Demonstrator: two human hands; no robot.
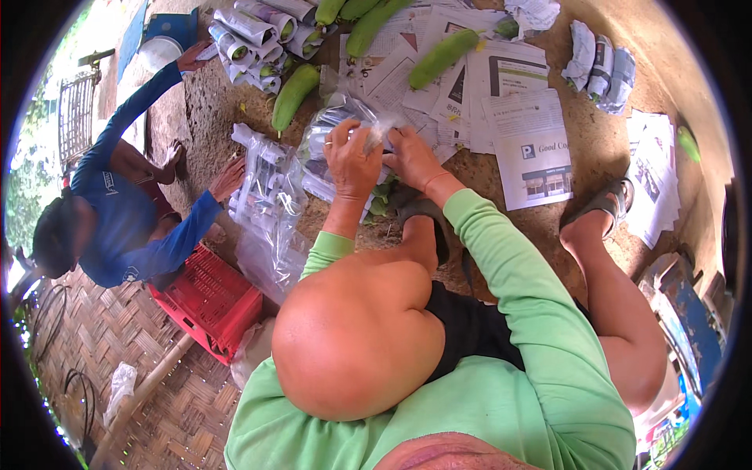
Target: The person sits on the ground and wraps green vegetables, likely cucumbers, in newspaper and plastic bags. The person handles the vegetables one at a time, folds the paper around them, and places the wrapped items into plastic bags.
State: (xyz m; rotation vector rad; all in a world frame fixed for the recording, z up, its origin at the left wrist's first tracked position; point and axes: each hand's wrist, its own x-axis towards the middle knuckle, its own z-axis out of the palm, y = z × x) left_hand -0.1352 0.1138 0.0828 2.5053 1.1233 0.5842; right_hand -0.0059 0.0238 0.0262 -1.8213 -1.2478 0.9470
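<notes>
My left hand (352,160) and my right hand (415,159) are close together, both closed on the bunched mouth of a clear plastic bag (337,110). Newspaper-wrapped rolls show through the bag below my left hand. A second clear bag (266,204), full of paper-wrapped rolls, lies to the left beside a co-worker's hand (228,179). Just above it rests a long green gourd-like vegetable (295,95). Another such vegetable (443,59) lies on spread newspaper beyond my hands.
At the far left, newspaper-wrapped rolls (249,39) are piled up near the co-worker in blue (117,219), who sits by a red crate (207,294). Wrapped bundles (601,70) and a newspaper stack (654,168) lie to the right. Loose sheets (525,129) cover the ground ahead.
</notes>
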